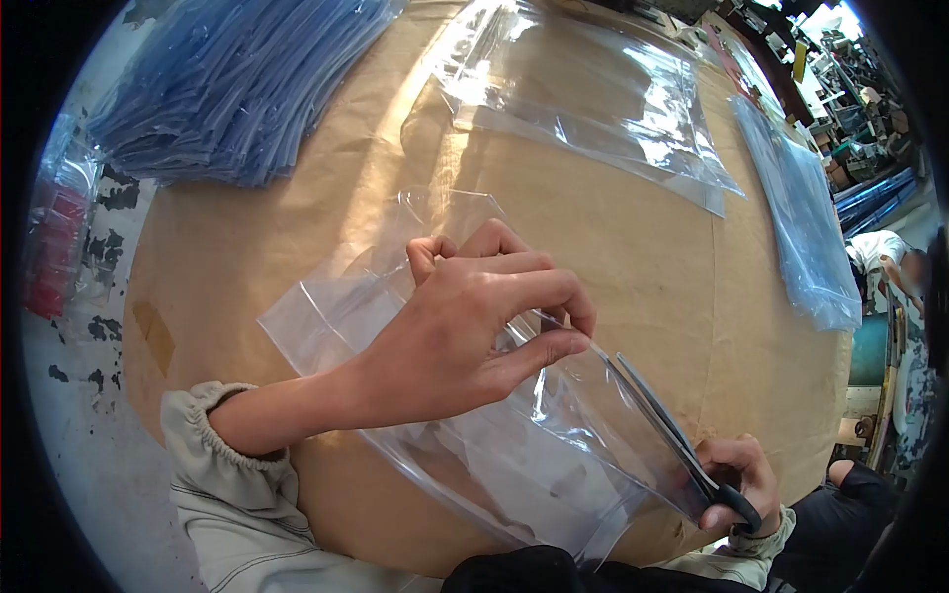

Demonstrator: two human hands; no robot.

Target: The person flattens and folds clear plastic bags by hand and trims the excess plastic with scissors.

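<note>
My left hand [484,321] pinches the upper right edge of a clear plastic bag [534,455] between thumb and fingers. The bag lies slantwise across the table in front of me, its lower end close to my body. In my right hand [739,479] is a pair of scissors [667,425] with black handles, fingers through the loops. The blades point up and left along the bag's right edge, their tips a little apart and a short way from my left fingertips. Whether the blades touch the plastic I cannot tell.
Brown paper [633,247] covers the table. A thick stack of bluish plastic bags [237,89] lies at the back left, clear sheets [593,89] at the back, and another bluish pile [801,217] at the right edge. A person [880,257] is farther off at right.
</note>
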